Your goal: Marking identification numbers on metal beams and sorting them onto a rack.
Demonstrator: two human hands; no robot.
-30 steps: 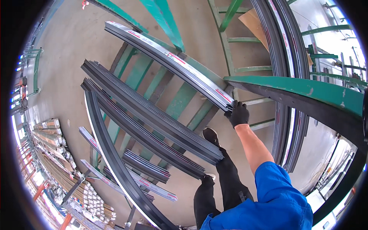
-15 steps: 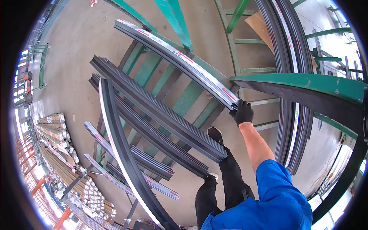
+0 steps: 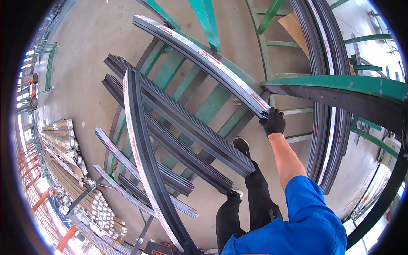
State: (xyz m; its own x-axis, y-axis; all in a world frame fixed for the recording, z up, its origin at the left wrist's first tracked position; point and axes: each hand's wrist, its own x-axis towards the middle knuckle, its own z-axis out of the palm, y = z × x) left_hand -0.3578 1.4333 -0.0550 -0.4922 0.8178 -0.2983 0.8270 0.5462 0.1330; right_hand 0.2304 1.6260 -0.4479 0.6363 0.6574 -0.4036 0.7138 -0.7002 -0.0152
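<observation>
The right arm (image 3: 285, 158) reaches forward, nearly straight, its black-gloved hand (image 3: 273, 123) curled around the near end of a long dark-grey profile bar with a white face (image 3: 206, 62), lying across a green slatted metal rack (image 3: 214, 102).

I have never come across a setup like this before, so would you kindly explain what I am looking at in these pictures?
There is no robot here: a person in a blue shirt works by hand. The view comes from a wide fisheye camera on the person's head, looking down, which is why long edges seem bent. Stacks of dark strips lie across a green slatted frame. The right hand, in a black glove, is at the near end of a pale-topped bundle; whether its grip is closed is hard to tell. The left hand is out of view. One long strip crosses the picture at lower left, in front of other strips.
</observation>
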